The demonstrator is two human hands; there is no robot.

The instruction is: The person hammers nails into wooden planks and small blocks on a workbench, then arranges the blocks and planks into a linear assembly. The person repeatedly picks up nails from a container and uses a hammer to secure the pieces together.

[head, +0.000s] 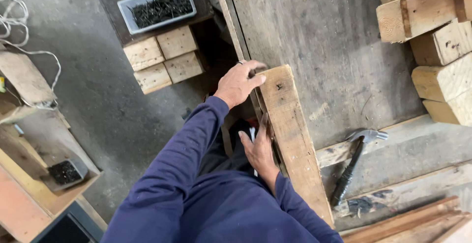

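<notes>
A worn wooden plank [291, 135] lies lengthwise on the grey workbench [334, 46], along its left edge. My left hand [240, 83] grips the plank's far end, thumb on its top face and fingers curled over the corner. My right hand [258, 149] holds the plank's left edge nearer my body, with the fingers pointing up along the side. Both arms wear dark blue sleeves. A claw hammer [355, 164] with a black handle lies on the bench, just right of the plank and untouched.
Stacked pale wood blocks [437, 41] fill the bench's right side. Below left, a grey tray of dark nails [157, 6] stands over more blocks [163, 58]. A small box of nails [65, 172] and a white cord [29, 51] sit at the left. Thin slats [413, 223] lie bottom right.
</notes>
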